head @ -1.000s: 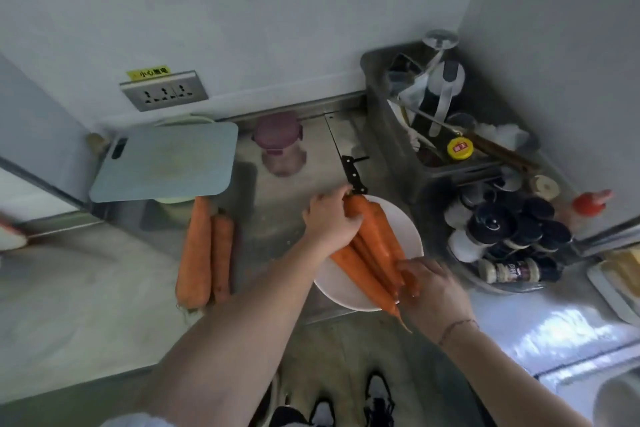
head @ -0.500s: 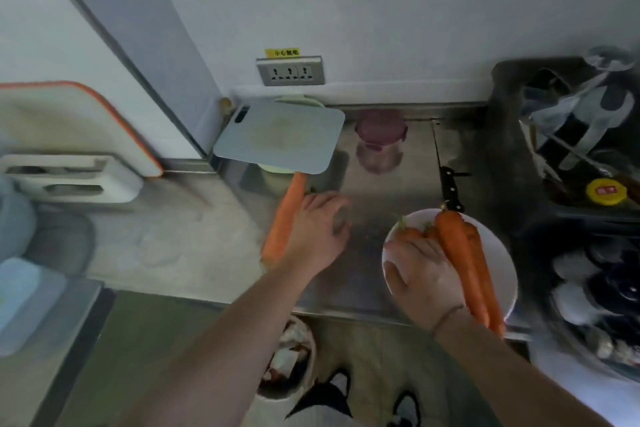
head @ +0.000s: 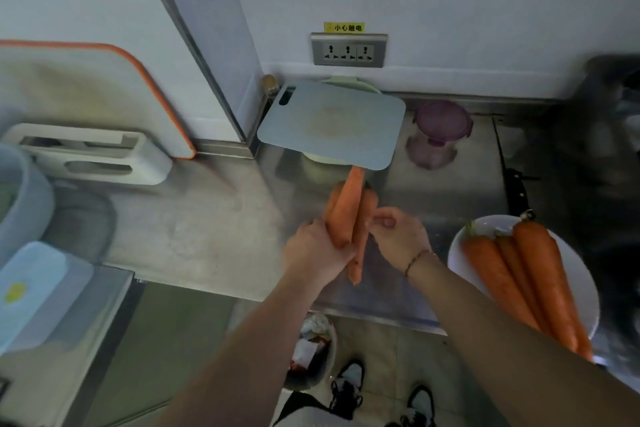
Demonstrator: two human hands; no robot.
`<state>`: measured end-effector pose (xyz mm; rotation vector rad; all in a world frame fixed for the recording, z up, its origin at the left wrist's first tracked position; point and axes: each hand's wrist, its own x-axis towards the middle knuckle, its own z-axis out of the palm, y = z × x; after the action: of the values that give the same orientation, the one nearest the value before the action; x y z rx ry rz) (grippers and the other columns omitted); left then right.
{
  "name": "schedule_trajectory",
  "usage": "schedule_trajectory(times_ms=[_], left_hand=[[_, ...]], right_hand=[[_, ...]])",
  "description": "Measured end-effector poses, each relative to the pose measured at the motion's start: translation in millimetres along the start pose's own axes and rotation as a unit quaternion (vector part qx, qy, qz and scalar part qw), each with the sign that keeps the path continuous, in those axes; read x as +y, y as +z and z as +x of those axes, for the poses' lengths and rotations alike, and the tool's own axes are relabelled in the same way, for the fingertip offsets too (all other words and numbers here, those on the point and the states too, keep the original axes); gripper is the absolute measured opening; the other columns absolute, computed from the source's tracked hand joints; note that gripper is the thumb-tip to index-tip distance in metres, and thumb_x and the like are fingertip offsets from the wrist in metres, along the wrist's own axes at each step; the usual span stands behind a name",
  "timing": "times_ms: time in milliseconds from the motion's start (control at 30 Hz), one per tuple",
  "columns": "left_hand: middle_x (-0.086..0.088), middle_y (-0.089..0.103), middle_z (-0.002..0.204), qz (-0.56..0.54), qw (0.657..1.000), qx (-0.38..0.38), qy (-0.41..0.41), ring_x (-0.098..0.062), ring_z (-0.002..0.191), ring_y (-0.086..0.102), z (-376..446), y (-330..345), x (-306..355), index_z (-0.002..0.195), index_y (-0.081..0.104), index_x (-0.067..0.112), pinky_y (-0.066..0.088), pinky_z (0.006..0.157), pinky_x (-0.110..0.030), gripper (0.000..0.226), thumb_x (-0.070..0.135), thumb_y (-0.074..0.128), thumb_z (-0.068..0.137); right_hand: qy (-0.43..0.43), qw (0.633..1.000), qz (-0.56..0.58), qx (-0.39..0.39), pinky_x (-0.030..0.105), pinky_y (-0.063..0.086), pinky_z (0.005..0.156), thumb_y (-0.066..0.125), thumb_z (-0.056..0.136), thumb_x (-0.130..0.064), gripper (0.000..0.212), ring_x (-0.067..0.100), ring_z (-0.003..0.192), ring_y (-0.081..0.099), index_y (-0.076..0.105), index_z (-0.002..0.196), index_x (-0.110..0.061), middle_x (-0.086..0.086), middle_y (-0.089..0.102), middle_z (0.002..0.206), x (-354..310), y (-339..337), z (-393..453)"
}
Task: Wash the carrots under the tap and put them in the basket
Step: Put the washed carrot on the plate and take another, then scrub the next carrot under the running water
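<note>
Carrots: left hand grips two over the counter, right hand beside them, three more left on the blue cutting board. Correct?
Not quite. The head view shows the other three carrots on the white plate, not the cutting board. The left hand, right hand and held carrots are as stated.

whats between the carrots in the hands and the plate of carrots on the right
In the head view, the right hand and its wrist, then bare steel counter, lie between the held carrots and the white plate.
</note>
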<state>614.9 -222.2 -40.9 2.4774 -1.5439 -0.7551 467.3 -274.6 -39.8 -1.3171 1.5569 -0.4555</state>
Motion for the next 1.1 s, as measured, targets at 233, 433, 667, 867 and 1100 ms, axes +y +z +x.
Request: schedule_trajectory(times_ms=[233,433,667,867,1100], left_hand=[[0.010,0.053,0.083,0.022,0.996,-0.054,0.068,-0.015,0.074,0.051,2.3,-22.9,-30.6,0.086,0.053,0.029,0.044,0.068,-0.029,0.037,0.056,0.066,0.065],[0.011,0.061,0.086,0.069,0.980,-0.078,0.169,-0.012,0.077,0.058,6.3,-37.6,-61.1,0.095,0.065,0.029,0.053,0.074,-0.032,0.058,0.066,0.050,0.052],[0.013,0.061,0.098,0.063,0.968,-0.039,0.239,-0.012,0.083,0.061,10.6,-45.0,-61.6,0.104,0.065,0.032,0.053,0.077,-0.032,0.054,0.061,0.059,0.059],[0.027,0.052,0.120,0.000,0.944,-0.149,0.295,0.002,0.100,0.055,24.8,-60.1,-27.0,0.129,0.053,0.048,0.047,0.087,-0.024,0.071,0.065,0.077,0.065],[-0.004,0.072,0.091,-0.364,0.850,-0.302,0.232,-0.023,0.075,0.068,-6.6,-29.5,77.3,0.105,0.069,0.016,0.060,0.061,-0.030,0.020,0.022,0.070,0.086]], right_hand=[[0.121,0.982,0.144,-0.018,0.031,0.054,0.059,0.063,0.092,-0.040,0.024,0.019,0.077,0.067,0.066,0.092,-0.016,0.008,0.070,0.091,-5.7,-3.0,24.4],[0.163,0.968,0.192,-0.016,0.026,0.051,0.049,0.066,0.090,-0.046,0.037,0.017,0.063,0.064,0.065,0.095,-0.010,0.008,0.066,0.083,-9.4,3.8,32.9],[0.161,0.953,0.251,-0.051,0.034,0.061,0.056,0.066,0.093,-0.020,0.015,0.025,0.076,0.070,0.062,0.098,-0.006,0.017,0.068,0.092,-6.7,-18.6,19.5],[0.120,0.916,0.381,0.028,0.030,0.060,0.058,0.055,0.097,-0.008,0.013,0.025,0.074,0.075,0.063,0.099,0.002,0.021,0.071,0.094,32.3,-75.5,-33.8],[0.073,0.808,0.540,0.225,0.034,0.062,0.061,0.052,0.098,-0.009,0.017,0.027,0.074,0.074,0.059,0.103,0.006,0.019,0.074,0.083,95.9,-147.1,-137.6]])
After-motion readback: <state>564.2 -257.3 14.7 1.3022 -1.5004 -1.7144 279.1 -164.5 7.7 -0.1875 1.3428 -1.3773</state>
